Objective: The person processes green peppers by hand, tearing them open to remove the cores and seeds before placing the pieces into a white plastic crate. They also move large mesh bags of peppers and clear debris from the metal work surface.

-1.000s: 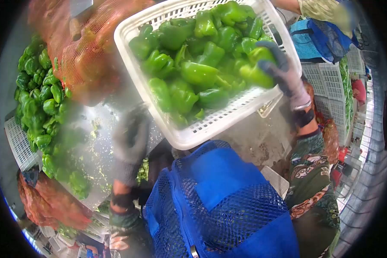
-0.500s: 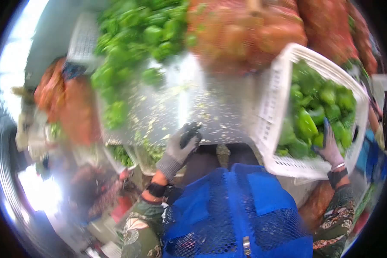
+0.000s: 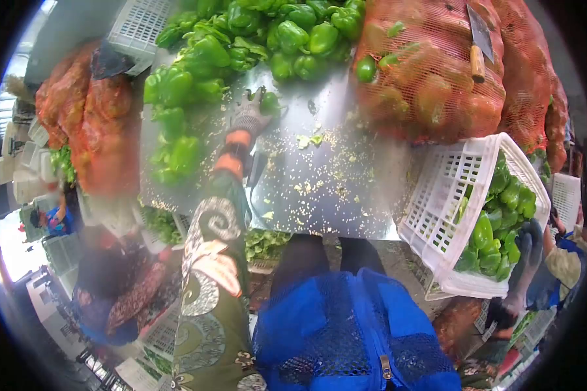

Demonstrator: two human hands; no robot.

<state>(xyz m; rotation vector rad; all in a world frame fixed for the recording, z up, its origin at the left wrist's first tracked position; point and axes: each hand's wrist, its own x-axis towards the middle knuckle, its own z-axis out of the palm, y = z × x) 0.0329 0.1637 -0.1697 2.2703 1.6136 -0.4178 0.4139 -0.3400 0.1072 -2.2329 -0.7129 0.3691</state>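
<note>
My left hand, in a grey glove with dark fingertips, is stretched out over the metal table. Its thumb and fingers close round a green bell pepper just below a big pile of green bell peppers. At the right, my gloved right hand lies along the right side of a white plastic crate, fingers extended and partly blurred. This crate is tilted and holds several green bell peppers.
Pale seeds and green scraps are scattered on the table. A cleaver lies on a red mesh sack. More red sacks stand at the left, near a white basket. Another person is at lower left.
My left hand has moved from the table's near edge up to a pepper by the pile. My right hand has shifted from the peppers to the crate's right side. The view has shifted.
</note>
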